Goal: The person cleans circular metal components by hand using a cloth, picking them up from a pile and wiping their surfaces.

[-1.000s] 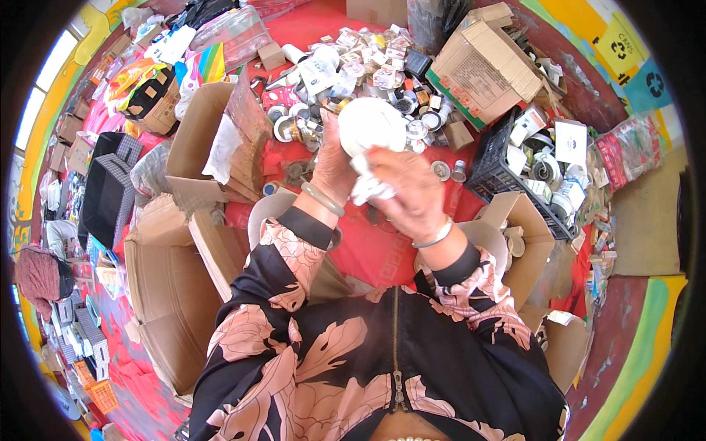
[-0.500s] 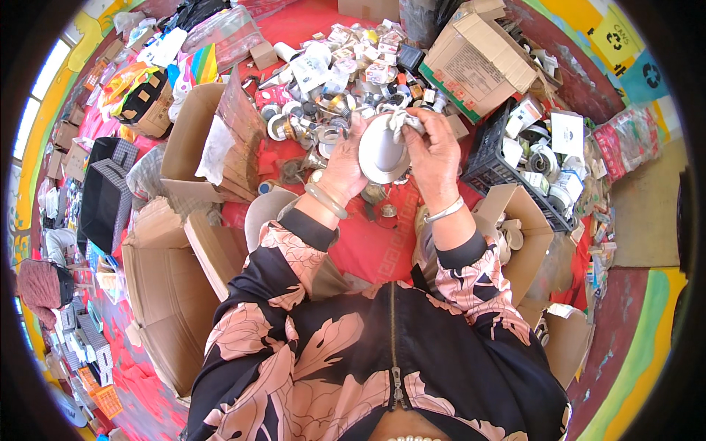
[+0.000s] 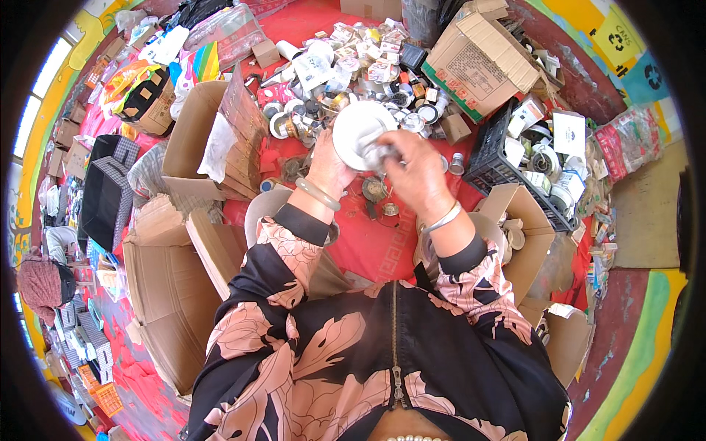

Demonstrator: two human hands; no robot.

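Since half a second ago the white round dish-shaped part (image 3: 360, 131) has turned from edge-on to showing its broad pale face, and both hands have shifted slightly right; handling appears to be moving from inspection to working at its centre. Left hand (image 3: 327, 165) supports the part from below, grip closed on its near rim. Right hand (image 3: 415, 173) pinches at a small greyish piece near the middle, possibly a fitting; view too blurred to confirm. Part is held above the red floor mat (image 3: 368, 242), just near of the scrap heap (image 3: 353, 66).
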